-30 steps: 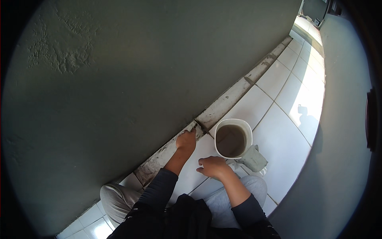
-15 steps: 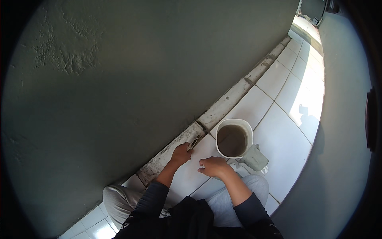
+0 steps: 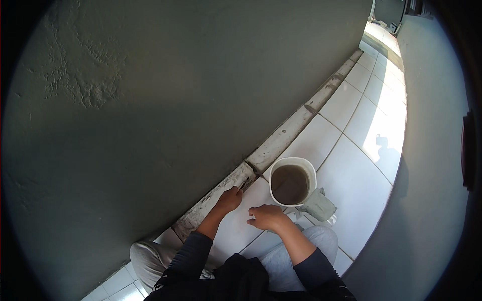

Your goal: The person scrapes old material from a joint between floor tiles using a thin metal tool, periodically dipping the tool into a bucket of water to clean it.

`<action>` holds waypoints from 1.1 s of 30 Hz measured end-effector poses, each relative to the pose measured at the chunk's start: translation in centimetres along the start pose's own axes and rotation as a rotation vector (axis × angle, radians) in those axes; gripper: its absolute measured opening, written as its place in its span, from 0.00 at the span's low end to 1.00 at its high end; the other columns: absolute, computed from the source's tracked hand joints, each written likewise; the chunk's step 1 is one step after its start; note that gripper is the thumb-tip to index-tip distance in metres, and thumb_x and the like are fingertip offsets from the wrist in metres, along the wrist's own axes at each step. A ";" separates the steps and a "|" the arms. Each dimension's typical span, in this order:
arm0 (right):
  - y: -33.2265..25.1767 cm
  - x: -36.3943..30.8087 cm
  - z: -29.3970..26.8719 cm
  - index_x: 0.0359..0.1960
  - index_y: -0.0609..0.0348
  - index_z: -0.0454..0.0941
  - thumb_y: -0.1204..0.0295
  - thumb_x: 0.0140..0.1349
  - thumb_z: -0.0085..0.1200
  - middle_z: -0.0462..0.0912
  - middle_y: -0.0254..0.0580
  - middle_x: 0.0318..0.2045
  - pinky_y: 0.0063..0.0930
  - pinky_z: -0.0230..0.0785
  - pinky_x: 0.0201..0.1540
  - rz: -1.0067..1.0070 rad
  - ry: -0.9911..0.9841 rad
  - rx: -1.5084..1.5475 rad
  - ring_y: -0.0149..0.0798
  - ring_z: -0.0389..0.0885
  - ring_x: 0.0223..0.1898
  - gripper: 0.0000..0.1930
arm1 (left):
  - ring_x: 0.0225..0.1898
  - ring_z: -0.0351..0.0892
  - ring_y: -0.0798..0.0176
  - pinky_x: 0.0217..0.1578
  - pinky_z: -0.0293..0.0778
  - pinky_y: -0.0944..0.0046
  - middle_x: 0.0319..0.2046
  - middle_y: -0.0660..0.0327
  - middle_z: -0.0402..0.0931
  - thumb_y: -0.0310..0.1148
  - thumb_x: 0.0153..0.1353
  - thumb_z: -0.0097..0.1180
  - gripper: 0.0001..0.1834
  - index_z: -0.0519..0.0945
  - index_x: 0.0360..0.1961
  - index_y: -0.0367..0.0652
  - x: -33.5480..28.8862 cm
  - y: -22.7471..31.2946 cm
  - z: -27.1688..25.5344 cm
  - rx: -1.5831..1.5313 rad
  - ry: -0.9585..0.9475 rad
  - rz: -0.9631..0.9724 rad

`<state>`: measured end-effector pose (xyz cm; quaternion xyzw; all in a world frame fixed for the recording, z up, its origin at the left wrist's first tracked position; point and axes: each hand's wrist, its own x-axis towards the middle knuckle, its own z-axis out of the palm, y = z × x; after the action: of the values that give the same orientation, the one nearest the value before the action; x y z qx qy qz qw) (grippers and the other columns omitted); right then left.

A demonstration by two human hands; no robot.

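Note:
My left hand (image 3: pixel 230 199) is closed at the white, dirt-stained skirting tile (image 3: pixel 213 195) along the wall's foot. A thin, dark-edged piece shows by its fingertips, too small and shaded to name. Just to the right, my right hand (image 3: pixel 267 216) hovers over the floor tiles with fingers bent and apart, nothing visible in them. Beyond it stands a white bucket (image 3: pixel 315 173) holding murky brown water (image 3: pixel 289 185). A grey-green cloth (image 3: pixel 320 205) lies against the bucket's near right side.
A grey wall (image 3: pixel 150 125) with peeling, blistered paint rises on the left. White floor tiles (image 3: pixel 346 175) run away to a sunlit far end, bounded by another grey wall (image 3: pixel 427 150) on the right. My bent knees (image 3: pixel 321 241) flank the work spot.
My left hand has turned slightly at the skirting, and the thin piece in its fingers shows less. The view has shifted a little; the bucket and cloth stay in place.

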<state>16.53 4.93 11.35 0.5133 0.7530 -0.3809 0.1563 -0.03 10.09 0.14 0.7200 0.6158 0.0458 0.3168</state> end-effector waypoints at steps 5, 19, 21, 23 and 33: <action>0.4 -0.3 -0.1 0.44 0.50 0.73 0.54 0.57 0.46 0.78 0.42 0.41 0.38 0.68 0.44 0.023 -0.012 0.014 0.44 0.76 0.45 0.18 | 0.33 0.78 0.43 0.36 0.72 0.48 0.28 0.42 0.76 0.42 0.64 0.35 0.20 0.72 0.35 0.35 0.1 2.7 -1.0 0.098 0.010 -0.028; 0.5 -0.3 -0.1 0.43 0.52 0.73 0.55 0.57 0.47 0.79 0.43 0.39 0.39 0.68 0.44 0.015 0.008 0.028 0.45 0.76 0.44 0.18 | 0.36 0.77 0.43 0.38 0.73 0.50 0.31 0.41 0.75 0.40 0.62 0.38 0.19 0.71 0.40 0.33 1.1 3.9 -1.2 0.095 -0.009 -0.125; 0.9 -0.1 0.4 0.44 0.50 0.73 0.54 0.57 0.46 0.79 0.43 0.38 0.39 0.68 0.43 0.004 0.023 0.022 0.46 0.77 0.42 0.18 | 0.37 0.77 0.43 0.37 0.73 0.50 0.31 0.41 0.75 0.37 0.61 0.40 0.16 0.68 0.42 0.35 0.8 4.2 -1.2 0.083 0.016 -0.161; 0.9 0.0 0.5 0.44 0.48 0.73 0.53 0.57 0.46 0.79 0.44 0.37 0.39 0.68 0.42 -0.011 0.039 0.015 0.47 0.77 0.41 0.18 | 0.31 0.76 0.44 0.31 0.72 0.49 0.26 0.46 0.75 0.29 0.58 0.45 0.12 0.67 0.43 0.43 0.8 3.2 -0.5 0.091 0.124 0.062; 0.9 -0.1 0.4 0.45 0.48 0.73 0.53 0.57 0.46 0.79 0.45 0.38 0.39 0.68 0.42 -0.014 0.033 0.019 0.47 0.77 0.41 0.19 | 0.29 0.76 0.44 0.30 0.72 0.49 0.22 0.46 0.74 0.26 0.57 0.46 0.12 0.69 0.43 0.46 0.5 3.9 -1.3 -0.046 0.033 0.073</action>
<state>17.28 4.77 10.80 0.5157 0.7555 -0.3803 0.1363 2.80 10.90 3.05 0.7336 0.5932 0.0831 0.3211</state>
